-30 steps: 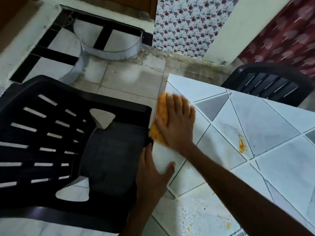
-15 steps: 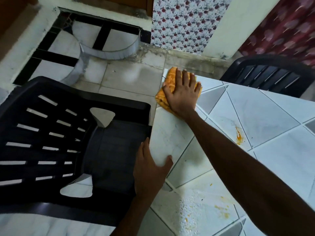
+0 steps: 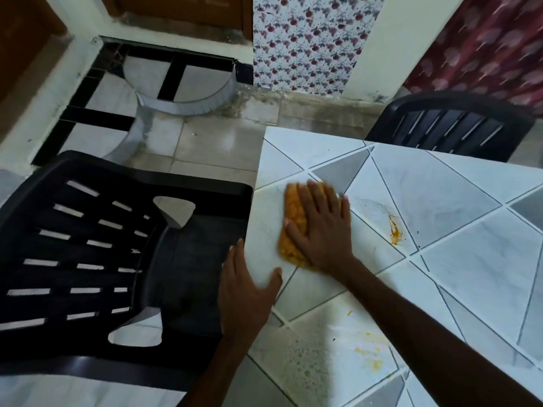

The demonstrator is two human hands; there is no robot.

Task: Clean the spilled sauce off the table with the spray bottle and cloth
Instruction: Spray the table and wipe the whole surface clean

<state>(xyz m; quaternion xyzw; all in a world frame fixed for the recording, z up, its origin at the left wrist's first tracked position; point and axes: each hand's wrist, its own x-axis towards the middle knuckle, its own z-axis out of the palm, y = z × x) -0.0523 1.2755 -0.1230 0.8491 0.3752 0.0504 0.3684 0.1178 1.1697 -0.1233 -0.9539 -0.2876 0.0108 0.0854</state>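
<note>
An orange cloth lies flat on the white tiled table near its left edge. My right hand presses on the cloth with straight, spread fingers. My left hand grips the table's left edge, thumb on top and fingers over the side. An orange sauce streak sits on a tile right of the cloth. Wet droplets and yellow sauce smears cover a tile nearer to me. No spray bottle is in view.
A black plastic chair stands pushed against the table's left side. A second black chair stands at the far side. Tiled floor and a floral wall panel lie beyond the table's far corner.
My right hand has pulled the cloth back from the table's far corner towards me along the left edge. My left hand has stayed on the edge.
</note>
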